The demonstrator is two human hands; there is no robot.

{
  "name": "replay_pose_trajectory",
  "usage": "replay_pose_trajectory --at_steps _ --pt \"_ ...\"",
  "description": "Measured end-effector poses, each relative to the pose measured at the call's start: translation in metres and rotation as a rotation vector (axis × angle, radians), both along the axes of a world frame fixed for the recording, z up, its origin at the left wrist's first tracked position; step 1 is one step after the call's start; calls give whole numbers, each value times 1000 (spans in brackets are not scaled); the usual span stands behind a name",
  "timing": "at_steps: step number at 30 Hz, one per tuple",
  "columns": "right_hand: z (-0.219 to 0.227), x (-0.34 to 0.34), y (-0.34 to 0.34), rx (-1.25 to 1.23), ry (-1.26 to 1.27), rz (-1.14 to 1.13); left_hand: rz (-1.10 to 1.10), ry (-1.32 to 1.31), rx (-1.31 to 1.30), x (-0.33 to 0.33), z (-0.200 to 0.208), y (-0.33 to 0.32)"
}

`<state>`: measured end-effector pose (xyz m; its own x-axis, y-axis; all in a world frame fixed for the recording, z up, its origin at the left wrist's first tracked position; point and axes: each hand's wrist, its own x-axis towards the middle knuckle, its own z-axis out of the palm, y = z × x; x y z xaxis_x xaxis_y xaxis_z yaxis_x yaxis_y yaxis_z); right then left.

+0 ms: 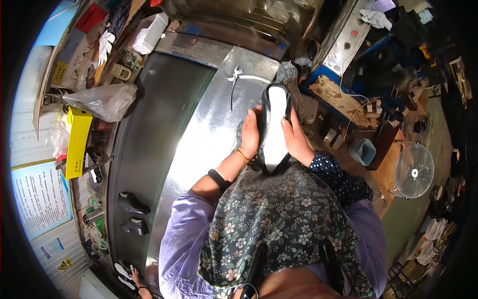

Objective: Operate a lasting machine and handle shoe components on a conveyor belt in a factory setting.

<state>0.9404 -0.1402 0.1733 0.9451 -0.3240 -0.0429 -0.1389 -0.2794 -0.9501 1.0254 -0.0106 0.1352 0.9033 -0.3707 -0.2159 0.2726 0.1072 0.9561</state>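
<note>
A: What has the grip got?
B: A black shoe [277,127], clasped between both hands: left hand [250,132] on one side, right hand [298,139] on the other, fingertips over its white face [275,144]. How hard they squeeze, I can't tell.
A: Where is it, going by the conveyor belt [154,119]?
B: Right of the belt, just beyond the floral apron [279,214].
A: How would it handle?
B: Light, I'd guess, stiff underneath, the smooth upper softer and a bit slippery. Best taken by both sides at its narrow middle, sparing the white.
A: And round about?
B: The metal table [199,122] runs along the belt's right edge; two black shoes [133,203] sit on the belt's near part. A yellow box [78,142] stands left of the belt, a fan [414,170] far right of it.
</note>
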Motion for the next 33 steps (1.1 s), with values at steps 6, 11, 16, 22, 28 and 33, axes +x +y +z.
replay_pose_trajectory --at_steps 6,11,16,22,28,33 --pt "-6 18 -37 14 188 30 2 -436 270 13 -2 -19" --pt "-17 31 -45 344 109 -123 16 -500 376 15 -6 -37" --pt "5 20 -30 182 291 101 -78 370 -380 43 14 -14" --pt "19 -18 -17 501 513 326 101 629 -464 53 11 30" --pt "2 -32 -18 850 620 171 177 717 -525 48 -8 37" --pt "-14 -19 -11 1049 566 114 154 700 -546 54 -16 35"
